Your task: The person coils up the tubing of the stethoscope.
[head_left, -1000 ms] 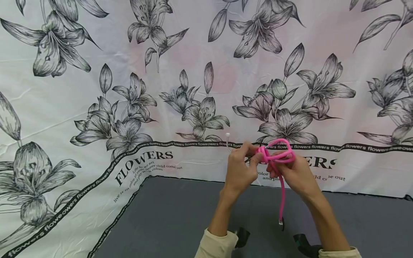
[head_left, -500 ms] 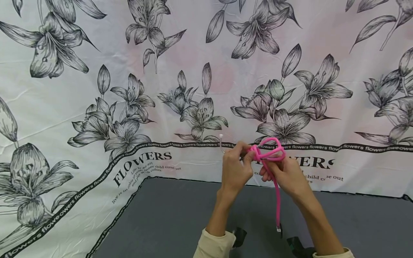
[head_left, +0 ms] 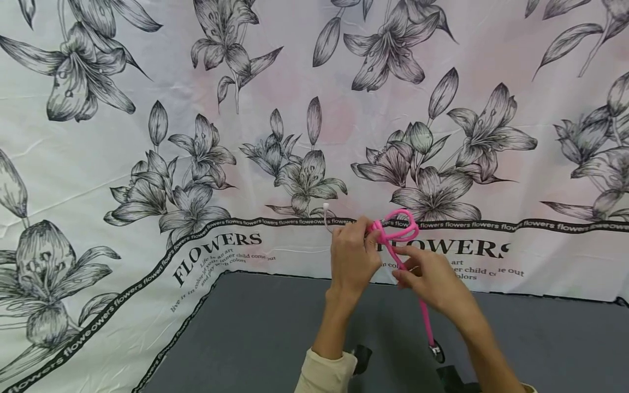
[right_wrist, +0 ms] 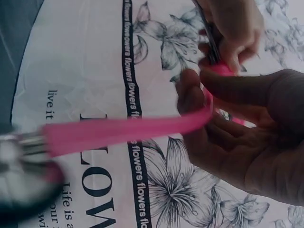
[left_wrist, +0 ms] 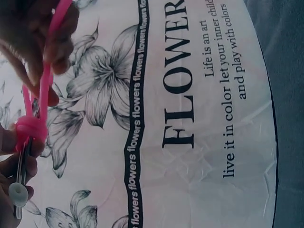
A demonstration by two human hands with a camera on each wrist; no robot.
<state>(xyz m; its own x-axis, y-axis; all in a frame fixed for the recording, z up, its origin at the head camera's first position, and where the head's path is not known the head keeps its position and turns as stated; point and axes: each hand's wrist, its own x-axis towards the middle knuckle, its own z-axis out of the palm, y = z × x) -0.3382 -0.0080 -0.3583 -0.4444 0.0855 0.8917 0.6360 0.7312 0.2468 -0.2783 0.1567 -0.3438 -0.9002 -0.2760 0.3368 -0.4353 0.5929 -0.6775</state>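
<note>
A stethoscope with bright pink tubing (head_left: 403, 234) is held up in front of the printed cloth, its tubing wound into a knot (left_wrist: 31, 130) with loops standing off it. My left hand (head_left: 352, 259) pinches it at the knot and the metal ear tubes (left_wrist: 24, 166); a white ear tip (head_left: 326, 207) sticks out beyond that hand. Lower and to the right, my right hand (head_left: 432, 278) holds the free stretch of tubing between thumb and fingers. From there the tubing hangs down to the metal and black chestpiece (head_left: 436, 352), which shows large and blurred in the right wrist view.
A white cloth (head_left: 295, 164) printed with grey lilies and lettering rises behind and along the left side. Beneath the hands lies a dark grey table surface (head_left: 265, 327). Black pieces (head_left: 362, 359) sit at the wrists near the cream sleeves.
Both hands have shifted left with the stethoscope. My right hand has left the loops and moved down onto the hanging tubing, and the chestpiece has swung to the right.
</note>
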